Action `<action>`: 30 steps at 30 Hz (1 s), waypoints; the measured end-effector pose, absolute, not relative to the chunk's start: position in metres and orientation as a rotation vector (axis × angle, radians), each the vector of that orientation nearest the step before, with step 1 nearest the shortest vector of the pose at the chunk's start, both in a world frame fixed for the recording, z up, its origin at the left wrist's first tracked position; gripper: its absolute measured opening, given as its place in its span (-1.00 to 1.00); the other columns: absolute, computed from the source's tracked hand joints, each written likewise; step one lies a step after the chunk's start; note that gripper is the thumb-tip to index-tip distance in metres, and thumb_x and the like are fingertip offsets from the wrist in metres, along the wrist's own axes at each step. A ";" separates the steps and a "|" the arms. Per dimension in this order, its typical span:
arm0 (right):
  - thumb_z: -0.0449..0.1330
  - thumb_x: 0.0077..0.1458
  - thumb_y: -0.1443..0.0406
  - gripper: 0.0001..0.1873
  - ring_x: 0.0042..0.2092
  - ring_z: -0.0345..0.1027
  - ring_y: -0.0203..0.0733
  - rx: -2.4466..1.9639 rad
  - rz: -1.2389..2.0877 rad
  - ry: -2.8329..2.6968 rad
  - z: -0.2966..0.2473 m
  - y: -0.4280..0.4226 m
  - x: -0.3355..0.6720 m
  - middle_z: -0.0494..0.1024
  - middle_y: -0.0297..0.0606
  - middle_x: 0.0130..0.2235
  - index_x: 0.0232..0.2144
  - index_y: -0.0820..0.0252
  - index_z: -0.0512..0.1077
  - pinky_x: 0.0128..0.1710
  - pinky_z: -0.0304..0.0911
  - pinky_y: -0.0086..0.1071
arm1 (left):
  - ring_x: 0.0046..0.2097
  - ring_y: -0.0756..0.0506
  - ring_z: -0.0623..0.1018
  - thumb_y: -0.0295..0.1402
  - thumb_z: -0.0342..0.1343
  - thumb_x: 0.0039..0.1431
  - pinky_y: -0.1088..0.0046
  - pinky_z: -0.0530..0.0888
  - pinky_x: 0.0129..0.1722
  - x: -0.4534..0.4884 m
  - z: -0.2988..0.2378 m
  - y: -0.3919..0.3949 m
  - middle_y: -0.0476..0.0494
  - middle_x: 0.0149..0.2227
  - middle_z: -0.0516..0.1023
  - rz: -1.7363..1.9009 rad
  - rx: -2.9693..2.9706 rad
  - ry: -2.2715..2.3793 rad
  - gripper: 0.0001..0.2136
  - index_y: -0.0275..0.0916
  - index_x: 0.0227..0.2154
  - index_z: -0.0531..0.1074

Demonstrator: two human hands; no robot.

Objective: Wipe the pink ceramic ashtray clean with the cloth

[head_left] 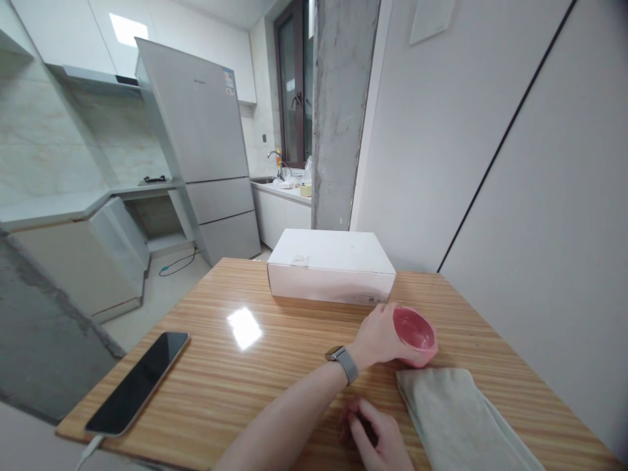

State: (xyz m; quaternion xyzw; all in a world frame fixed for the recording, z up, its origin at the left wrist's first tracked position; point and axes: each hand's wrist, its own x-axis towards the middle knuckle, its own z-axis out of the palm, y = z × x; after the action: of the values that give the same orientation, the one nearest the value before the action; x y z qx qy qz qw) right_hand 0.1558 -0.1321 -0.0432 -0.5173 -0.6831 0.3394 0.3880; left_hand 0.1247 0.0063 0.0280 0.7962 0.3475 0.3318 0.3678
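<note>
Well left of my hands lies the phone point(140, 383), cabled, probably to charge out of the way. The box point(333, 252) sits just beyond my left hand point(377, 337), which grips the left side of the bowl point(415, 327), presumably to steady it. Nearer me, my right hand point(375, 435) is loosely curled; I can't tell whether around anything. Right of it lies the towel point(458, 412), folded, perhaps for compactness.

A home kitchen is indicated by the tall fridge point(196, 124), the white wall cupboards point(59, 33) and the sink point(262, 180) with its tap point(280, 169). A wood-grain surface point(275, 347) is set in front of it.
</note>
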 end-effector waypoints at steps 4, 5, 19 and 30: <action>-0.08 0.22 0.00 -0.55 -0.46 0.38 -0.16 -1.283 0.874 -1.719 -0.055 -0.128 0.154 0.48 -0.24 -0.53 -0.51 0.15 0.33 -0.44 0.24 -0.39 | 0.02 -0.25 0.45 -0.07 0.43 -0.39 0.20 0.38 0.03 0.072 0.038 -0.004 -0.23 -0.01 0.46 1.034 2.078 0.950 -0.21 -0.19 0.01 0.36; -0.09 0.22 -0.02 -0.54 -0.46 0.38 -0.16 -1.277 0.884 -1.708 -0.057 -0.127 0.153 0.47 -0.25 -0.54 -0.50 0.15 0.34 -0.45 0.24 -0.39 | 0.05 -0.25 0.43 -0.10 0.44 -0.41 0.19 0.36 0.06 0.054 0.040 -0.007 -0.23 0.03 0.45 1.084 2.051 1.009 -0.17 -0.19 0.05 0.34; -0.10 0.20 -0.10 -0.45 -0.46 0.37 -0.18 -1.296 0.986 -1.590 -0.052 -0.131 0.148 0.47 -0.25 -0.53 -0.43 0.18 0.41 -0.45 0.25 -0.37 | 0.04 -0.23 0.51 -0.12 0.35 -0.23 0.28 0.42 0.01 -0.138 0.005 0.020 -0.24 0.03 0.51 1.252 1.740 1.885 -0.26 -0.26 0.07 0.30; -0.05 0.25 0.04 -0.59 -0.40 0.40 -0.16 -1.342 0.884 -1.639 -0.040 -0.138 0.147 0.48 -0.27 -0.51 -0.44 0.15 0.40 -0.39 0.27 -0.38 | 0.25 -0.41 0.24 -0.02 0.34 -0.23 0.00 0.23 0.17 -0.142 -0.002 0.012 -0.50 0.23 0.25 1.189 1.863 2.090 -0.01 -0.40 0.23 0.08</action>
State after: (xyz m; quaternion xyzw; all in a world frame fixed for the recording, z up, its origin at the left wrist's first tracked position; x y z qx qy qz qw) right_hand 0.1475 -0.1384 -0.0399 -0.5331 -0.6511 0.3512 0.4104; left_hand -0.1420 0.0119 -0.0023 0.6119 0.6861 0.3904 0.0499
